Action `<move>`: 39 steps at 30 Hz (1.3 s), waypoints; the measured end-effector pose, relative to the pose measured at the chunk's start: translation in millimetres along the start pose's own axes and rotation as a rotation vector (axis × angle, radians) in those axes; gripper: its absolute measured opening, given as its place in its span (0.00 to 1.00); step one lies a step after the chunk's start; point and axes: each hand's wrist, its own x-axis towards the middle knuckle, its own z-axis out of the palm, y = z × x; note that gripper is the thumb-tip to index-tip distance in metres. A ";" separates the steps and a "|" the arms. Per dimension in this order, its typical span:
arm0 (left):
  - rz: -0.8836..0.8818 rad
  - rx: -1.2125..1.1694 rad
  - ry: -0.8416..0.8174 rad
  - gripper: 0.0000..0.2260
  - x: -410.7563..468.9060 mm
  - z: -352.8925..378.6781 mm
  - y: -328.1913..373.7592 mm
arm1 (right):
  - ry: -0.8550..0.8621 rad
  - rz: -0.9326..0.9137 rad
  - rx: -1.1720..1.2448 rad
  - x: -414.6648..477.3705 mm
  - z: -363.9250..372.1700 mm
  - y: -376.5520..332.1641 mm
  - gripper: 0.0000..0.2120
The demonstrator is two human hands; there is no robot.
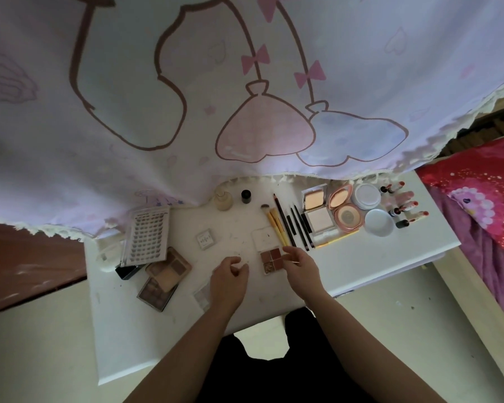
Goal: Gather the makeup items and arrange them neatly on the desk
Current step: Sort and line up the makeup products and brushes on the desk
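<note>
the white desk [361,266] fills the middle of the frame, with a printed curtain [186,97] hanging over its upper edge. on the right side of the desk a tidy group is laid out: lipsticks [403,200] at the far right, then two round jars [366,196], a pink compact [345,209] and a square compact [314,209], both lying open, then pencils [296,225] and yellow-handled brushes [275,223] side by side.

the item in hand is a four-pan palette [271,255], lying open at the centre of the frame just below the brushes. the right hand [300,267] is at its right edge, thumb and fingers seeming to pinch that edge. the left hand [230,276] hovers just left of the palette with curled fingers; there may be something small and pale at the fingertips, but i cannot tell if it holds anything.

the left side of the desk looks unsorted: a lash tray [146,237] leans over two eyeshadow palettes [166,270] stacked askew, a small square case [205,239] sits alone, and a glass bottle [224,200] stands near the curtain hem.

so the task looks roughly half done, with this palette the piece now being placed. the next move likely calls for closing its lid and setting it squarely beside the brushes, then working through the loose pile at left.
</note>
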 end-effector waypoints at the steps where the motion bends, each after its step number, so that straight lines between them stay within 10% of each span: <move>1: 0.032 0.043 0.054 0.06 -1.5 -9.0 -7.7 | -0.015 -0.038 -0.040 -1.9 5.3 -2.6 0.14; 9: 0.318 0.404 0.074 0.14 -22.7 -64.0 -76.7 | -0.271 -0.308 -0.522 -15.1 64.4 -11.1 0.22; 16: 0.599 0.617 0.158 0.21 -29.7 -90.0 -95.6 | -0.170 -0.371 -0.894 -17.4 109.5 -8.0 0.20; 22: 0.433 0.529 0.080 0.19 -29.6 -100.7 -100.6 | -0.169 -0.248 -0.524 -24.1 109.1 -18.9 0.07; 27: 0.040 -0.135 -0.048 0.16 -30.2 -114.6 -45.9 | -0.288 -0.132 0.052 -39.3 91.5 -42.7 0.04; 32: 0.118 -0.657 -0.359 0.17 -42.8 -140.3 17.0 | -0.581 -0.048 0.519 -65.2 56.9 -82.9 0.10; 39: 0.290 -0.684 -0.372 0.26 -51.5 -152.6 54.8 | -0.629 -0.154 0.523 -82.7 27.6 -117.8 0.12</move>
